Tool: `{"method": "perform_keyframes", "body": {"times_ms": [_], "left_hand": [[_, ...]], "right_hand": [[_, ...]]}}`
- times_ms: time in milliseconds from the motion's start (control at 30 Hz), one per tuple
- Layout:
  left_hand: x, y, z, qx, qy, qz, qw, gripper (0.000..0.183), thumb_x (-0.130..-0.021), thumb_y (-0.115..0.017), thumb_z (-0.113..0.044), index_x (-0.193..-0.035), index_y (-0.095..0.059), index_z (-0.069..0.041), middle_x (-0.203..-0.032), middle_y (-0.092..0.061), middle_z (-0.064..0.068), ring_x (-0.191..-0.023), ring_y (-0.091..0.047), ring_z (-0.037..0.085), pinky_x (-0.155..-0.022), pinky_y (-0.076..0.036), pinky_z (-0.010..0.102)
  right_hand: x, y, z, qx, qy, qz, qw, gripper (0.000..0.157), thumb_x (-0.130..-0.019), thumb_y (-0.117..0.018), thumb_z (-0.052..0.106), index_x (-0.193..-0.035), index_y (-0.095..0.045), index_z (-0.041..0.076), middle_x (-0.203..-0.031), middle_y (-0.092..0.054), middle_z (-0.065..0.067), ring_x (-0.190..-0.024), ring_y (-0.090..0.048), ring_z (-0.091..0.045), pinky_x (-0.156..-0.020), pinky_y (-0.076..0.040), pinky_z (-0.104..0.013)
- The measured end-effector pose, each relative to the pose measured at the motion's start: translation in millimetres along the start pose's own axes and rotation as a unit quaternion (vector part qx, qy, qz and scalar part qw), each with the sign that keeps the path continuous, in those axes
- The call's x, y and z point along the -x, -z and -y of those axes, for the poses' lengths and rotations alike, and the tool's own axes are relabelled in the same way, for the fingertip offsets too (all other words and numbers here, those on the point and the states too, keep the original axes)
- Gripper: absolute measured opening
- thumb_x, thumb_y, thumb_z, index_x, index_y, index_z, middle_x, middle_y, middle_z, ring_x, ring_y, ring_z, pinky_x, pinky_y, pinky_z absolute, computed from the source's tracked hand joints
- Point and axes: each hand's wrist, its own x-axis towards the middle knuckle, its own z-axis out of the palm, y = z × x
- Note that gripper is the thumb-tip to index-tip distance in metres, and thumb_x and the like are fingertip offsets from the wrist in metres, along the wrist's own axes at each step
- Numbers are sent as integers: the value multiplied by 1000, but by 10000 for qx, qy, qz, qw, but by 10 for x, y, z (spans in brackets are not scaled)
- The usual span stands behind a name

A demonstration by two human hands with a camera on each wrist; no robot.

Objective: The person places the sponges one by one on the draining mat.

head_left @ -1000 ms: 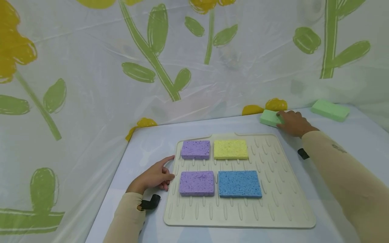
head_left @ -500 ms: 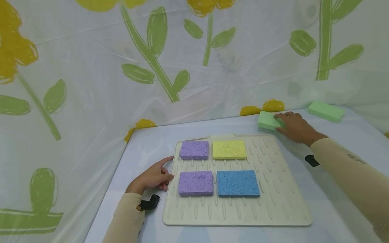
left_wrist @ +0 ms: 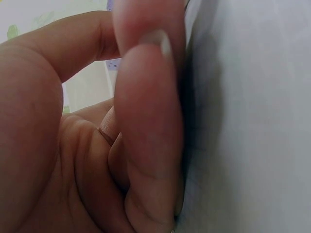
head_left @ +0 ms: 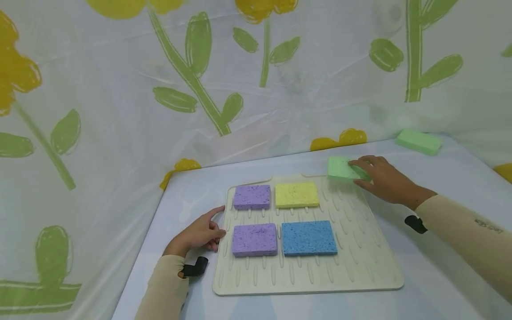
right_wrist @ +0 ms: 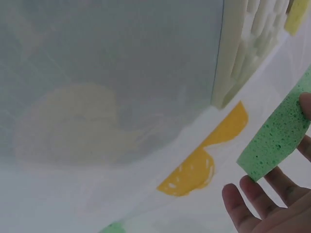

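Note:
My right hand (head_left: 386, 180) pinches a light green sponge (head_left: 339, 169) between thumb and fingers. In the head view this sponge overlaps the far right corner of a cream ridged mat (head_left: 360, 271). The right wrist view shows the porous green sponge (right_wrist: 274, 138) held off the surface, with some fingers spread below it. My left hand (head_left: 196, 233) lies at the mat's left edge, index finger and thumb tips right at the rim. Its other fingers (left_wrist: 146, 116) bend against the white tabletop. On the mat are two purple sponges (head_left: 252, 197), a yellow sponge (head_left: 297, 194) and a blue sponge (head_left: 309, 238).
Another green sponge (head_left: 419, 141) lies at the back right of the white table (head_left: 436, 266). Behind the table hangs a white sheet (head_left: 132, 133) printed with yellow flowers and green leaves. A black wrist strap piece (head_left: 196, 267) sits by the left wrist.
The right hand has lifted the green sponge from the table's back edge and carried it left and nearer, over the mat's far corner. The left hand stays at the mat's edge.

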Motion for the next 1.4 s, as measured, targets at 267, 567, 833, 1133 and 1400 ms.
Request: {"method": "perform_keyframes", "body": {"times_ms": [267,567,833,1133,1400], "left_hand": [[-19,-12,31,-46,37,-48,10000,84,-93,-66,-15,-161,-17,-19,-74,-60,7,-55,-65,17,-54,-53,31],[-30,-14,42,-37,89,-81,9999,83,-93,-67,-14,-160,-18,-20,-73,-60,7,-55,-65,17,-54,-52,30],[-13,-2,9,10,-32,12,10000,84,-94,-66,-15,-161,-16,-17,-73,-59,7,-55,-65,17,-54,-52,31],[-8,-8,-20,35,-55,37,10000,84,-94,-66,-14,-161,-16,-17,-72,-59,6,-54,-64,17,-53,-51,30],[-3,-6,-13,-8,24,-3,10000,83,-94,-66,-15,-161,-17,-18,-73,-59,6,-55,-64,17,-53,-51,30]], "right_hand": [[120,-70,100,102,333,-60,9994,55,-94,-70,20,-144,-48,11,-140,-48,-23,-129,-44,-46,-98,-43,-64],[177,-182,171,250,481,66,9985,55,-94,-70,23,-144,-49,13,-139,-50,-20,-126,-47,-42,-97,-46,-60],[169,-239,207,488,581,225,9969,55,-95,-69,25,-144,-48,12,-138,-51,-21,-126,-49,-42,-98,-46,-60],[177,-264,200,539,564,320,9964,53,-95,-68,24,-144,-49,12,-140,-50,-23,-128,-49,-43,-99,-46,-61],[141,-323,146,553,407,541,9962,54,-97,-65,26,-146,-47,12,-145,-46,-23,-131,-46,-45,-100,-44,-63]]}}
